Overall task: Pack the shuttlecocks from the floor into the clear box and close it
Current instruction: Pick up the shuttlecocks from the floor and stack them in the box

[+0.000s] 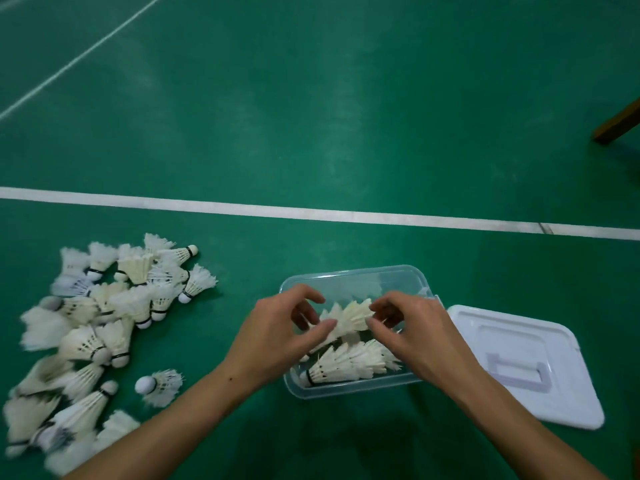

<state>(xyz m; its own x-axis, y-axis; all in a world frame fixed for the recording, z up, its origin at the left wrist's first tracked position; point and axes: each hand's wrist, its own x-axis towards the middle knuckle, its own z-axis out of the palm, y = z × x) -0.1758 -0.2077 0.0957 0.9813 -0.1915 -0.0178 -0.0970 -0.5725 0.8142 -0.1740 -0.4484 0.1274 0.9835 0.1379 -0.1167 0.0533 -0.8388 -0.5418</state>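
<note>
Floor: a green sports-court surface (346, 116) fills the frame, with soft reflections of light across its upper half.
Court lines: a thin white line (79, 57) slants through the upper left corner; a broad white line (311, 213) crosses the whole frame from left to right, just above the middle.
Loose shuttlecocks: a heap of white feathered shuttlecocks (93, 327) lies on the floor at the lower left, partly blurred; one single shuttlecock (159, 386) lies just right of the heap, cork end pointing left.
Left hand (277, 337): over the left end of the box, fingers curled, thumb and fingertips touching the held shuttlecock.
Held shuttlecock (349, 318): lifted between both hands, above the box's opening.
Clear box (353, 277): stands open on the floor at lower centre, with several packed shuttlecocks (349, 363) lying on their sides inside.
Right hand (419, 330): over the right end of the box, fingertips pinching the feather end of the held shuttlecock.
Lid (526, 365): white, with a recessed handle, flat on the floor just right of the box.
Upper right edge: a brown wooden piece (620, 123) angles into the frame.
</note>
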